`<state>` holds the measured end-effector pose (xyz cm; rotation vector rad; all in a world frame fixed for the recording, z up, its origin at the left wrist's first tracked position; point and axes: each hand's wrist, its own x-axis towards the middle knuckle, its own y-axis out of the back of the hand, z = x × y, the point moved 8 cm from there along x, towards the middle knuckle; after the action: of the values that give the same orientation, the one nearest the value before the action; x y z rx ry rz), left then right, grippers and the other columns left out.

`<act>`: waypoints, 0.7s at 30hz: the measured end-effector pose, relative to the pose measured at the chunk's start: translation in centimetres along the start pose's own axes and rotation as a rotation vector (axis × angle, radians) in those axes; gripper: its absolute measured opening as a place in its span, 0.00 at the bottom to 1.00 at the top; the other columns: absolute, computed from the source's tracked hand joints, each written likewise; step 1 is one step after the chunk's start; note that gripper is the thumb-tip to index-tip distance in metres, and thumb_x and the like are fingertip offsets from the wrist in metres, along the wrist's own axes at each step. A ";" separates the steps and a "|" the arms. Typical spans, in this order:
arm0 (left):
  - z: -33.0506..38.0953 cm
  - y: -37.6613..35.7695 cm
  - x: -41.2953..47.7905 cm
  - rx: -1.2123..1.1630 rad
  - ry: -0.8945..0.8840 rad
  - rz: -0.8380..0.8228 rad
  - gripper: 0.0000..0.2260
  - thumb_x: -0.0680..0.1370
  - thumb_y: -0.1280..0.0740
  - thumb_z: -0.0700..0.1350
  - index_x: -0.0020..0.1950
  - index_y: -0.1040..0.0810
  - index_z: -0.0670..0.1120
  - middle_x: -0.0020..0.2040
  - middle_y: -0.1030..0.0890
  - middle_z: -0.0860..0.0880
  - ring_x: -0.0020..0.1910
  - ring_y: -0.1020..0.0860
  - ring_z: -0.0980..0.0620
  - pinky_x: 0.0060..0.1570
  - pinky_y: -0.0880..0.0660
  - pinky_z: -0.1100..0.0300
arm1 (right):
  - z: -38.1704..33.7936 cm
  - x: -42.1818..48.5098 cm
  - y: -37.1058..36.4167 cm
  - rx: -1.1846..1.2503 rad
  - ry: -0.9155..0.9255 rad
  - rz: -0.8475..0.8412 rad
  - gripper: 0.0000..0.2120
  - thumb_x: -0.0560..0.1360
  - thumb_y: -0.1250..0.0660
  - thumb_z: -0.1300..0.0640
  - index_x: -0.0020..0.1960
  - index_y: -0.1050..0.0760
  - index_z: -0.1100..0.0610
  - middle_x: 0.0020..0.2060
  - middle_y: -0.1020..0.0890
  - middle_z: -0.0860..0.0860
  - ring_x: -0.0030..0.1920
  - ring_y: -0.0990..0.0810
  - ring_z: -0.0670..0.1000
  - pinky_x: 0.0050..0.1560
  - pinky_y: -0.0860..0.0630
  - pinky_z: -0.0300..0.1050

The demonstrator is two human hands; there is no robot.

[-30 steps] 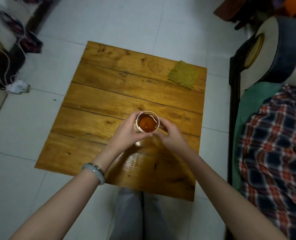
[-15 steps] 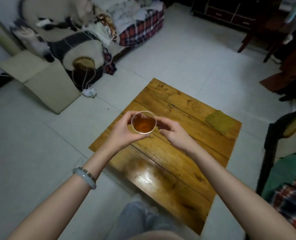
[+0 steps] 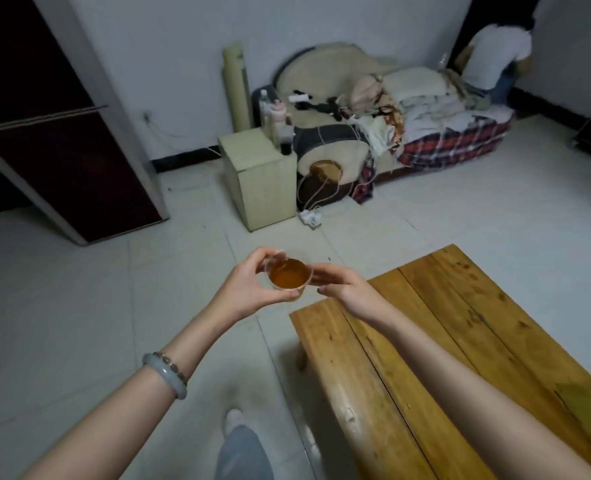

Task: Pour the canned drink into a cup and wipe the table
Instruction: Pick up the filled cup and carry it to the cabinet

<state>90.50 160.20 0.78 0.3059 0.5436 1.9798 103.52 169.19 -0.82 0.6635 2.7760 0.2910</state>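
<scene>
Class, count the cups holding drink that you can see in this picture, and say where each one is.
1. The clear cup of amber drink is held between the left hand and the right hand, above the floor beside the wooden table. None other shows.

The cup (image 3: 289, 278) sits between both hands, above the floor (image 3: 79, 306) (left of the surface (image 3: 425, 341)), cloth (image 3: 588, 398) at its right end.

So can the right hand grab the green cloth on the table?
Probably not right now: the right hand steadies the cup of drink out past the table edge. The green cloth lies uncovered.
</scene>
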 end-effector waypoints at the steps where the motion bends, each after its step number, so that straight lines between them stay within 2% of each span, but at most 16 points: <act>1: -0.7 1.7 0.2 -0.006 0.015 0.022 0.28 0.61 0.20 0.50 0.57 0.27 0.54 0.53 0.23 0.63 0.54 0.29 0.71 0.51 0.33 0.75 | -0.5 1.6 -1.0 -0.004 0.000 -0.024 0.23 0.75 0.43 0.71 0.68 0.30 0.58 0.63 0.23 0.52 0.64 0.26 0.47 0.67 0.32 0.45; 3: -2.2 5.1 0.7 -0.021 0.040 0.063 0.28 0.61 0.19 0.49 0.56 0.27 0.55 0.53 0.22 0.62 0.55 0.28 0.69 0.52 0.33 0.73 | -1.8 4.8 -3.1 -0.001 0.004 -0.067 0.23 0.75 0.43 0.71 0.68 0.30 0.59 0.63 0.23 0.52 0.64 0.26 0.48 0.67 0.32 0.44; 6: -4.6 10.1 2.0 -0.049 0.065 0.120 0.27 0.60 0.19 0.48 0.54 0.26 0.56 0.54 0.21 0.60 0.57 0.26 0.66 0.55 0.32 0.70 | -4.0 9.8 -6.0 0.065 0.002 -0.118 0.23 0.74 0.45 0.75 0.67 0.30 0.63 0.62 0.23 0.56 0.63 0.26 0.50 0.59 0.29 0.32; 8: -6.2 13.4 3.1 -0.074 0.077 0.147 0.27 0.60 0.19 0.46 0.55 0.26 0.54 0.55 0.20 0.58 0.57 0.26 0.65 0.57 0.31 0.68 | -5.6 13.2 -8.0 0.111 0.007 -0.143 0.23 0.73 0.46 0.77 0.66 0.30 0.66 0.61 0.23 0.58 0.62 0.25 0.51 0.56 0.28 0.29; 13: -9.6 21.2 6.0 -0.107 0.079 0.216 0.26 0.62 0.20 0.42 0.55 0.26 0.51 0.54 0.21 0.58 0.52 0.25 0.70 0.52 0.32 0.76 | -8.5 21.5 -12.6 0.201 0.003 -0.203 0.24 0.72 0.44 0.76 0.65 0.29 0.65 0.61 0.22 0.59 0.62 0.24 0.51 0.58 0.26 0.35; 17: -11.9 26.1 8.5 -0.132 0.077 0.249 0.26 0.62 0.20 0.40 0.55 0.26 0.50 0.54 0.21 0.58 0.53 0.24 0.65 0.52 0.31 0.76 | -10.9 26.9 -15.3 0.261 -0.011 -0.231 0.22 0.71 0.44 0.76 0.60 0.26 0.60 0.58 0.21 0.56 0.60 0.23 0.50 0.63 0.28 0.42; 19: -13.2 28.1 9.8 -0.143 0.083 0.265 0.26 0.62 0.20 0.41 0.56 0.26 0.50 0.55 0.21 0.56 0.54 0.23 0.63 0.53 0.30 0.73 | -11.8 29.3 -16.2 0.278 -0.027 -0.245 0.18 0.71 0.41 0.70 0.56 0.24 0.56 0.55 0.19 0.53 0.57 0.21 0.47 0.61 0.28 0.41; 21: -14.4 29.9 11.1 -0.152 0.093 0.281 0.26 0.62 0.20 0.42 0.56 0.26 0.50 0.55 0.21 0.56 0.55 0.24 0.61 0.56 0.29 0.69 | -12.6 31.8 -16.8 0.279 -0.034 -0.269 0.20 0.66 0.38 0.62 0.57 0.23 0.56 0.54 0.18 0.52 0.56 0.20 0.47 0.61 0.27 0.41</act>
<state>55.94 155.26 3.04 0.2052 0.4231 2.3031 65.46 167.66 -0.10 0.3405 2.8535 -0.1629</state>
